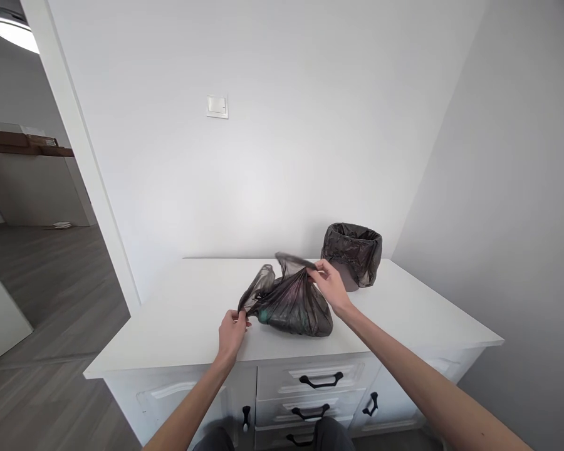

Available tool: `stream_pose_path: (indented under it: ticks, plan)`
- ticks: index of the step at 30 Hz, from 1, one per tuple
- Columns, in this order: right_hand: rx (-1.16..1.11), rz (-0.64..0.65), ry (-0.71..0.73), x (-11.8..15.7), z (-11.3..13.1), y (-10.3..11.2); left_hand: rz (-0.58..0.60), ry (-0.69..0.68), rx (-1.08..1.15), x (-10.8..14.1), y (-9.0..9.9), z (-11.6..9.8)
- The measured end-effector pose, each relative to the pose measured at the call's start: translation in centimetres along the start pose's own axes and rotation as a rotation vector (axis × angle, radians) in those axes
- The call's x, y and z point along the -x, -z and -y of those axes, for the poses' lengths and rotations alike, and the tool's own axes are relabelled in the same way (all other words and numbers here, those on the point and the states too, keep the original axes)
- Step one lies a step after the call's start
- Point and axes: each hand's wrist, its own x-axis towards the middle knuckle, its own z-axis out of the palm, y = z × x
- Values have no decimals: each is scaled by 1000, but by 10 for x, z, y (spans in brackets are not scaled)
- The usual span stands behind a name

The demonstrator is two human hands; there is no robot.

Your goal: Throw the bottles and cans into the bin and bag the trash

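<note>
A thin black garbage bag (pixel 295 307), bulging with contents, rests on the white cabinet top near its front edge. Greenish and pinkish patches show dimly through the plastic, but I cannot make out what is inside. My left hand (pixel 232 332) pinches the gathered plastic at the bag's left side. At the upper right of the bag, my right hand (pixel 329 285) is closed on another part of its top. Loose plastic stands up between the two hands. Behind my right hand is a trash can (pixel 349 275) lined with a black bag folded over its rim.
The white cabinet (pixel 169 332) has drawers and doors with black handles (pixel 320 379). Its top meets the back wall, which carries a light switch (pixel 217 106). A side wall (pixel 512 188) rises at the right. A doorway at the left shows boxes (pixel 23 141) in another room.
</note>
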Motion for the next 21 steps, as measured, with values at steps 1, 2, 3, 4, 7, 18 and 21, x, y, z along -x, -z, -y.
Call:
stream_pose_path:
  ticks: [1, 2, 3, 4, 7, 18, 21]
  plan:
    - [-69, -18, -27, 0, 0, 0, -8, 23, 4, 0, 5, 3]
    - [-102, -23, -42, 0, 1, 0, -12, 39, 6, 0, 10, 4]
    - [-96, -12, -40, 2, 3, 1, -12, 49, 5, 0, 14, 5]
    - [-61, 15, -16, 4, 6, 3, -13, 52, 1, 0, 19, 5]
    - [113, 181, 140, 18, 21, 12, -39, 32, -28, -2, 32, 3]
    - [136, 183, 112, 77, 30, 27, -349, -583, -331, 32, 55, -9]
    - [-4, 197, 8, 81, 27, 27, -121, -805, -507, 54, 45, -13]
